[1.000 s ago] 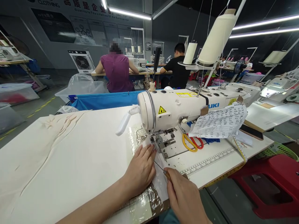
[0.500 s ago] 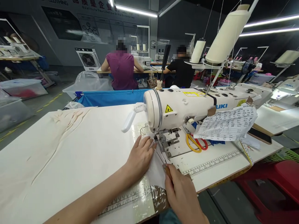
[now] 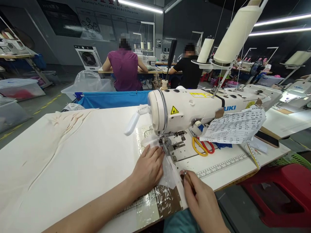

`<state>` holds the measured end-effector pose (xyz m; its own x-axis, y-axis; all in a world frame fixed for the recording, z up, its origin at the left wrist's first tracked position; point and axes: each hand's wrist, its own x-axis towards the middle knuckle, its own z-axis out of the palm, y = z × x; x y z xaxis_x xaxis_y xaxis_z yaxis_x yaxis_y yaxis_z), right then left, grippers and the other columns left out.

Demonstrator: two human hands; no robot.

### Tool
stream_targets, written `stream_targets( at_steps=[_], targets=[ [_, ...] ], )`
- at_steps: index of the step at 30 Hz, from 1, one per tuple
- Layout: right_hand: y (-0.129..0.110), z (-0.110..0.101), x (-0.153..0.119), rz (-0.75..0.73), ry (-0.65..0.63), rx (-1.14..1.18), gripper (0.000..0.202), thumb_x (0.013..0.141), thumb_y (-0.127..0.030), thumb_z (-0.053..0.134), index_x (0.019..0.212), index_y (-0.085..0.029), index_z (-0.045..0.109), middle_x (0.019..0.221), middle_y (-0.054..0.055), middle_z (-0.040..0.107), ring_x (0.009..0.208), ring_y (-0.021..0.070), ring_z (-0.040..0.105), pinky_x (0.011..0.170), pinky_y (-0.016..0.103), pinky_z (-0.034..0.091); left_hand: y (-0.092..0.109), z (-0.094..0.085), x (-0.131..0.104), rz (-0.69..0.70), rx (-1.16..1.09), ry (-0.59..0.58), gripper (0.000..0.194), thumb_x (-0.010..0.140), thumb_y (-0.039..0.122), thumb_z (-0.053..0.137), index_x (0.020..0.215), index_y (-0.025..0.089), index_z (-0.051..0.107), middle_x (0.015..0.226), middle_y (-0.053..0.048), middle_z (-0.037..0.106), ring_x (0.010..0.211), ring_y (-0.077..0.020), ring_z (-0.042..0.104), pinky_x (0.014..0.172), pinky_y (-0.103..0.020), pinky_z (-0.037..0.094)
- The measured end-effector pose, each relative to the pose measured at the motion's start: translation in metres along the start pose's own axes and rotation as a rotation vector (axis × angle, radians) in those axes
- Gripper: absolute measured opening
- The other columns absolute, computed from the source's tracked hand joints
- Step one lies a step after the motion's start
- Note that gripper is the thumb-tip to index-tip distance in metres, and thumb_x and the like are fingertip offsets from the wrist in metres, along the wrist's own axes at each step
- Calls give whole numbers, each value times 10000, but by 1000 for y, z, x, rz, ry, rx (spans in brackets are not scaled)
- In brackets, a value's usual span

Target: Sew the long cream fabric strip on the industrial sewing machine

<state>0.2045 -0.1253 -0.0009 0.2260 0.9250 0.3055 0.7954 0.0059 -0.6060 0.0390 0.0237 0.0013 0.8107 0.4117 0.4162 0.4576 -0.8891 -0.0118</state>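
Note:
My left hand lies on a thin white piece of fabric beside the presser foot of the sewing machine. Its fingers are stretched out, pointing toward the needle area. A narrow white strip runs from the foot down past the table's front edge. To the right of this strip, my right hand is closed around the wooden handle of an awl. The awl's metal collar shows near the thumb, but its point cannot be made out.
Scissors with yellow and red handles lie behind my right hand, near a handwritten sheet. Pale fabric spreads over the table's left side. A red stool stands at the right. Two people sit at machines ahead.
My right hand has moved right and slightly down with the awl, away from the presser foot. The white strip beside it now shows. My left hand stays on the fabric.

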Motion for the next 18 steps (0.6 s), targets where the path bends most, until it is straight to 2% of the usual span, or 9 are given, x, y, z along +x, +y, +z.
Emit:
stream_targets(
  at_steps=[3, 5, 7, 12, 18],
  targets=[
    [6, -7, 3, 111, -26, 155, 292, 1048, -357, 371, 1085, -206, 618, 723, 3, 669, 625, 203, 662, 567, 237, 507, 2, -1, -1, 1, 1, -1, 403, 989, 263, 398, 1290, 78, 591, 1313, -145, 591, 1269, -293, 483, 1157, -497, 301],
    [7, -9, 4, 147, -15, 221, 308, 1040, -388, 395, 1083, -200, 635, 784, 19, 693, 678, 204, 675, 601, 231, 522, 5, -1, -1, -6, 2, -9, 417, 1002, 302, 393, 1290, 72, 587, 1314, -150, 588, 1269, -296, 483, 1156, -497, 301],
    [7, -8, 4, 163, 4, 248, 323, 1033, -413, 413, 1071, -193, 647, 852, 42, 712, 729, 211, 687, 629, 232, 530, 8, -2, -1, -4, 13, -22, 421, 1001, 302, 393, 1297, 67, 579, 1322, -155, 580, 1269, -298, 482, 1149, -496, 306],
    [7, -6, 2, 177, 7, 276, 361, 1030, -462, 417, 1039, -187, 652, 761, 30, 692, 616, 196, 641, 563, 226, 509, 8, -3, -2, 12, 44, -52, 422, 963, 229, 403, 1320, 69, 559, 1336, -156, 570, 1277, -295, 475, 1150, -493, 299],
    [11, -7, 2, 184, 4, 324, 377, 1023, -478, 439, 1055, -175, 661, 827, 41, 702, 656, 201, 623, 591, 235, 498, 9, -4, -3, 8, 22, -55, 420, 960, 235, 397, 1309, 76, 569, 1335, -149, 571, 1281, -286, 466, 1158, -482, 283]
  ],
)
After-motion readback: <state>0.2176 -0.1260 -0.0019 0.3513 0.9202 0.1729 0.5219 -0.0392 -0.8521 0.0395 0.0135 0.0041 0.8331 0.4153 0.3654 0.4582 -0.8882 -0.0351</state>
